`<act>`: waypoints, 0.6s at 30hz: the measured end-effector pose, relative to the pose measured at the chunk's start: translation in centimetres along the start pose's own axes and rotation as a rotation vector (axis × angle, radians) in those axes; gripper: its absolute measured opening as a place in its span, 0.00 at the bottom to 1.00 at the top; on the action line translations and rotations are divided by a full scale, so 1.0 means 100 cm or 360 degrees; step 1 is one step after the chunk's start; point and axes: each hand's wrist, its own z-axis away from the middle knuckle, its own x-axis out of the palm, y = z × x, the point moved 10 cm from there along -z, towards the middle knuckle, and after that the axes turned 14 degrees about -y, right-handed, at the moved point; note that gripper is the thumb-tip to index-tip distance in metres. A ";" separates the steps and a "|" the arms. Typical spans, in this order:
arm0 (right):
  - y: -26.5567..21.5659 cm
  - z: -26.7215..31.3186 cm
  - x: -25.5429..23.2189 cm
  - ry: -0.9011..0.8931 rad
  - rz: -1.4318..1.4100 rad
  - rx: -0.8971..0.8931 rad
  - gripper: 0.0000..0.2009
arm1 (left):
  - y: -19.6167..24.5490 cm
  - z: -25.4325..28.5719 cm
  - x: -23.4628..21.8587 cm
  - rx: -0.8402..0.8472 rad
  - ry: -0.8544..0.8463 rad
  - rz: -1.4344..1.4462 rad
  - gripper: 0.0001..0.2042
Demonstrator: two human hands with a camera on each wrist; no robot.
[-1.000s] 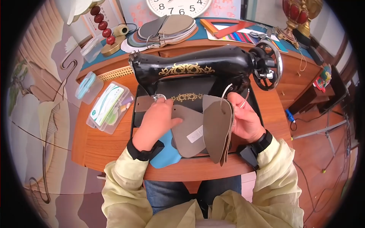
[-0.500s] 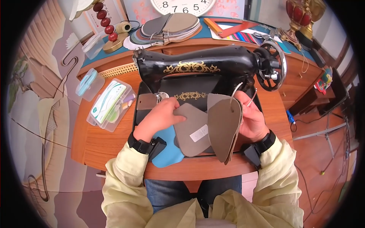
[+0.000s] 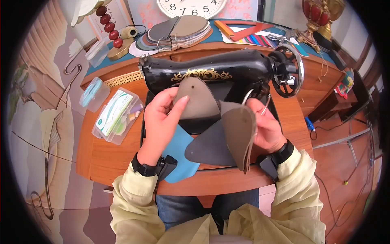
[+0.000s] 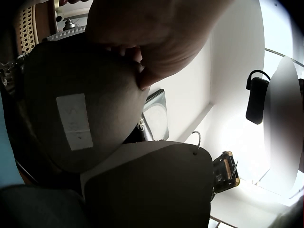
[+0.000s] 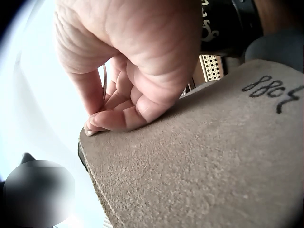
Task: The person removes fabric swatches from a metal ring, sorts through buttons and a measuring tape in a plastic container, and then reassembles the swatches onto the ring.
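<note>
The left hand [image 3: 160, 118] pinches the edge of a taupe swatch [image 3: 197, 99], raised in front of the sewing machine [image 3: 203, 67]; its white label [image 4: 75, 121] shows in the left wrist view. The right hand [image 3: 266, 128] grips brown swatches [image 3: 237, 132] near the open metal ring [image 3: 246, 96]. Handwritten digits mark the rough swatch [image 5: 190, 161] under the right fingers in the right wrist view. A dark grey swatch [image 3: 211, 146] spreads leftward from the held ones. Below the left hand, a blue piece [image 3: 178, 158] lies partly covered.
At the left is a clear plastic box [image 3: 118, 116] with a smaller case [image 3: 94, 92]. Behind the machine are a stack of ringed swatches [image 3: 178, 34], an orange triangular frame [image 3: 243, 30] and a clock [image 3: 191, 6]. The handwheel [image 3: 287, 71] stands at the machine's right end.
The left hand has taken hold of the taupe swatch and lifted its end up and away from the body, uncovering the dark grey swatch. The right hand stays at the ring.
</note>
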 end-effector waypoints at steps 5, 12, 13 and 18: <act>0.021 0.003 0.002 0.0072 0.0009 0.0218 0.04 | 0.027 0.010 0.014 0.0187 -0.0044 -0.0451 0.08; 0.033 0.001 0.012 -0.0031 0.0025 0.0409 0.04 | 0.076 0.013 0.053 0.0560 -0.0381 -0.0779 0.15; 0.033 0.001 0.013 -0.0044 0.0030 0.0419 0.04 | 0.079 0.014 0.055 0.0585 -0.0421 -0.0815 0.15; 0.025 0.000 0.007 0.0062 0.0025 0.0294 0.03 | 0.078 0.015 0.060 0.0626 -0.0588 -0.0834 0.18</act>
